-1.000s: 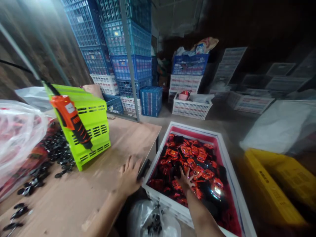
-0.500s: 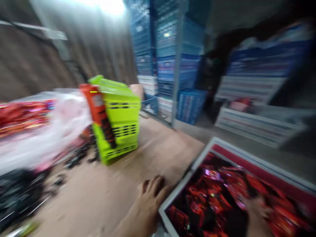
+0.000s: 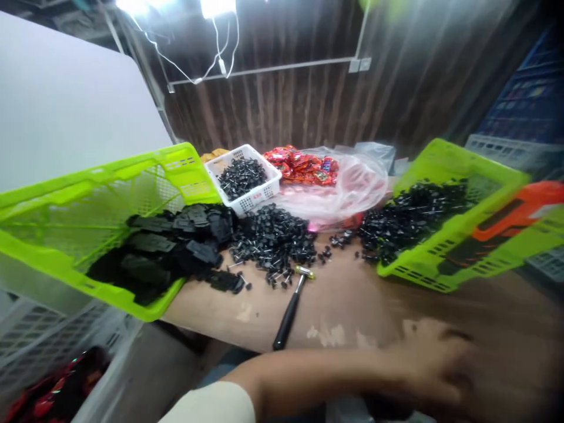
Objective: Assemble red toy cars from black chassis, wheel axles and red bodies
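My left hand (image 3: 434,361) is over the table's right front part, back of the hand up. Its fingers look spread but are blurred, and I see nothing held in them. The forearm crosses the lower middle of the view. Left of the hand lies a small hammer (image 3: 291,308) with a black handle and a yellowish head. A pile of small black parts with metal pins (image 3: 273,238) lies beyond the hammer. My right hand is out of view.
A lime green basket (image 3: 180,161) on its side holds black flat pieces (image 3: 147,249). Another green basket (image 3: 462,249) holds pinned parts, with an orange and black piece (image 3: 502,214) against it. Behind are a white basket (image 3: 259,197) and red packets (image 3: 302,167) on clear plastic.
The view has swung left, bringing the hammer, piles and left basket into sight. The box of red shiny pieces and my right hand in it have left the view.
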Demonstrator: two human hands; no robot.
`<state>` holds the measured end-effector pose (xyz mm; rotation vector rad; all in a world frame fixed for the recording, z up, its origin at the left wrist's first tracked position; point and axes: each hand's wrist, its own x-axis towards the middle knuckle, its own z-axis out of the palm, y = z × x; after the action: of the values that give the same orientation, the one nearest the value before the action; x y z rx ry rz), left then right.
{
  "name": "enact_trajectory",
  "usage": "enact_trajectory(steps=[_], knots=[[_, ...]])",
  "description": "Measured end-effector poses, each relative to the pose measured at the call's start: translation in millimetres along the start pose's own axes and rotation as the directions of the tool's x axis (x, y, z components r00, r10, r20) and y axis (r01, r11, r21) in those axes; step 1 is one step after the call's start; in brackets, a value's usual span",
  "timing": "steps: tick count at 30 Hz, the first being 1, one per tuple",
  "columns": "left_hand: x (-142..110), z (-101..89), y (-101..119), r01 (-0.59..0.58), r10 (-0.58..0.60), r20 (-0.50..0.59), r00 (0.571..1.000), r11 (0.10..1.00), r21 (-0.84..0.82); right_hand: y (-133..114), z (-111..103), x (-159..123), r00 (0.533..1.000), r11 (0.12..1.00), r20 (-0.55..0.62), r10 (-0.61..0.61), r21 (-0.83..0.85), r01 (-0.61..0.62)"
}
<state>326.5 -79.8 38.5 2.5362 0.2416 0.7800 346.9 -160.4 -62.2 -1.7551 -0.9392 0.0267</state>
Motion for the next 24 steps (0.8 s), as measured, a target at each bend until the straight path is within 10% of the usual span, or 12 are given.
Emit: enact_trajectory(steps=[3, 6, 11, 14, 19, 24], knots=[[-45, -93.6, -32, 0.114, -0.136, -0.224, 0.965, 0.988, -0.107, -52, 33, -49, 0.998, 0.993, 0.012, -0.063, -0.098, 0.064], [-99, -183.5, -83, 0.474, -0.412, -0.493, 0.766, 0.881, 0.0, -111, 87, -62, 0.957, 0.94, 0.245, -0.156, -0.26, 0.22], [-168, -284.1, -172, 0.904, -0.552, -0.717, 0.425, 0.291, 0.312, -157, 138, -34, 0.854, 0.746, 0.519, -0.014, -0.564, 0.355], [-185, -316.2, -206, 0.901, -0.617, -0.681, 0.395, 0.113, 0.42, -141, 127, -20, 0.873, 0.73, 0.479, 0.092, -0.629, 0.268], [-198, -350.2, -206, 0.928, -0.66, -0.669, 0.341, 0.124, 0.351, -108, 99, 4, 0.879, 0.735, 0.454, 0.144, -0.644, 0.212], [-210, -356.6, -166, 0.884, -0.498, -0.768, 0.403, 0.428, 0.186, -114, 117, 97, 0.88, 0.828, 0.476, -0.004, -0.492, 0.27]])
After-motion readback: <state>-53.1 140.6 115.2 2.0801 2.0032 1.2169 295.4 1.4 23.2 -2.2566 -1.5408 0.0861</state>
